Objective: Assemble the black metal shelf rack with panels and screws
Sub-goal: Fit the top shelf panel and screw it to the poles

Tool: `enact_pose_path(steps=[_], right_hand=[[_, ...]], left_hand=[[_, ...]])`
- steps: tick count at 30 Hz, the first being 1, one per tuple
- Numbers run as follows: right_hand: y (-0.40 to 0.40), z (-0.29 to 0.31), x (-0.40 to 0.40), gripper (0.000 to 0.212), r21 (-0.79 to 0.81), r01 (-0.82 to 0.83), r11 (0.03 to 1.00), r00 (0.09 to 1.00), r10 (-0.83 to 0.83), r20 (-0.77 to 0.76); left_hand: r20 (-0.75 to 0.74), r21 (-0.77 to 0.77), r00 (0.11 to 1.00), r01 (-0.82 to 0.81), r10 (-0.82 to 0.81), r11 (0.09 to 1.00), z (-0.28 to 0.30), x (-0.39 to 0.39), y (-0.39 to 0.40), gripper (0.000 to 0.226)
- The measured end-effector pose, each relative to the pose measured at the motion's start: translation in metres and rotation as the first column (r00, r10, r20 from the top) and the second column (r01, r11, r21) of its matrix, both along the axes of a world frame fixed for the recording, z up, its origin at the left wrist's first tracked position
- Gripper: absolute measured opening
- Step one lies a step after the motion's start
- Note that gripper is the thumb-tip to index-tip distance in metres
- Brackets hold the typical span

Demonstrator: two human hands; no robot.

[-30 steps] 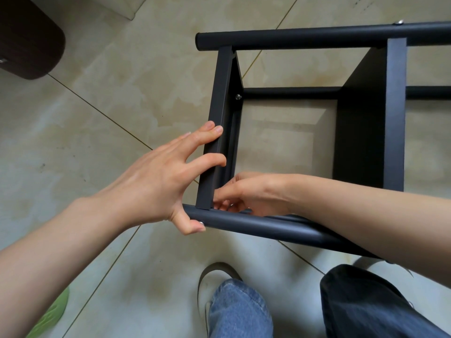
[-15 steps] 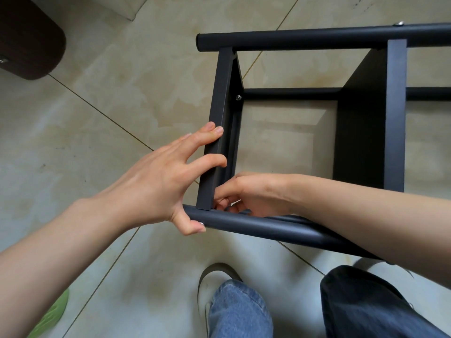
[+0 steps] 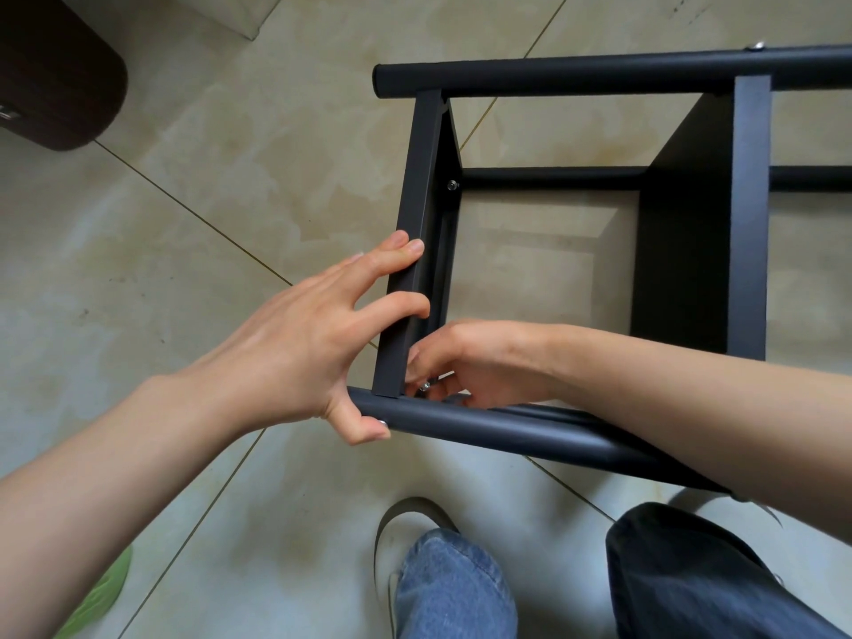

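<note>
Beige glazed floor tiles [image 3: 193, 186] with thin dark joints fill the background, and a dark brown rounded piece of furniture [image 3: 55, 71] stands at the far left corner. At the near left edge a green slipper-like object [image 3: 99, 597] is partly visible.

Going to the right, the left hand [image 3: 295, 343] grips the black flat metal shelf panel [image 3: 412, 251] at its near end: the fingers curl over the panel's upper edge, and the thumb presses under the near black round metal tube [image 3: 507, 428]. So this hand clamps panel and tube together at the corner. The wrist is straight and the forearm comes in from the near left.

The black metal shelf rack [image 3: 599, 76] lies on its side on the floor, in the right half of the scene, with a second panel [image 3: 749, 214] further right. One small silver screw [image 3: 453, 184] already sits in the far part of the first panel.

The right hand [image 3: 479, 362] reaches inside the frame, just right of the near corner. Its fingertips pinch a small silver screw or nut [image 3: 425, 386] against the joint. Its forearm crosses over the near tube from the right.

In my judgement, the step in hand is fastening the near end of this panel to the tube. The next move probably calls for turning the fastener with the fingers until the thread catches, while the left hand keeps the holes aligned. Whether it is already threaded, I cannot tell.

Near the bottom, a grey shoe [image 3: 405, 523] and blue jeans [image 3: 452, 588] are visible.
</note>
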State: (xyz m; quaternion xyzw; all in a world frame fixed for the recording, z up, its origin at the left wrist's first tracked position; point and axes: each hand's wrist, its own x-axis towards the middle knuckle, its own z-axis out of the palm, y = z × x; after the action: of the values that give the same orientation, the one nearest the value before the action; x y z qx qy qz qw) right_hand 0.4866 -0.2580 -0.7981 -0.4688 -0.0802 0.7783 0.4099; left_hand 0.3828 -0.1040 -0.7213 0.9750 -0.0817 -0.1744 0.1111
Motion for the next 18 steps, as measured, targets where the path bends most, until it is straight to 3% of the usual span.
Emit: enact_pose_path(steps=[13,18], right_hand=[[0.002,-0.001,-0.006,0.029,-0.016,0.03,0.999,0.999,-0.029,0.038],[0.003,0.003,-0.011,0.018,-0.01,0.023,1.0,0.992,-0.022,0.124]], left_hand=[[-0.008,-0.002,1.0,0.001,-0.001,1.0,0.001,0.0,0.0,0.098],[-0.007,0.01,1.0,0.007,-0.007,1.0,-0.001,-0.001,0.001,0.098]])
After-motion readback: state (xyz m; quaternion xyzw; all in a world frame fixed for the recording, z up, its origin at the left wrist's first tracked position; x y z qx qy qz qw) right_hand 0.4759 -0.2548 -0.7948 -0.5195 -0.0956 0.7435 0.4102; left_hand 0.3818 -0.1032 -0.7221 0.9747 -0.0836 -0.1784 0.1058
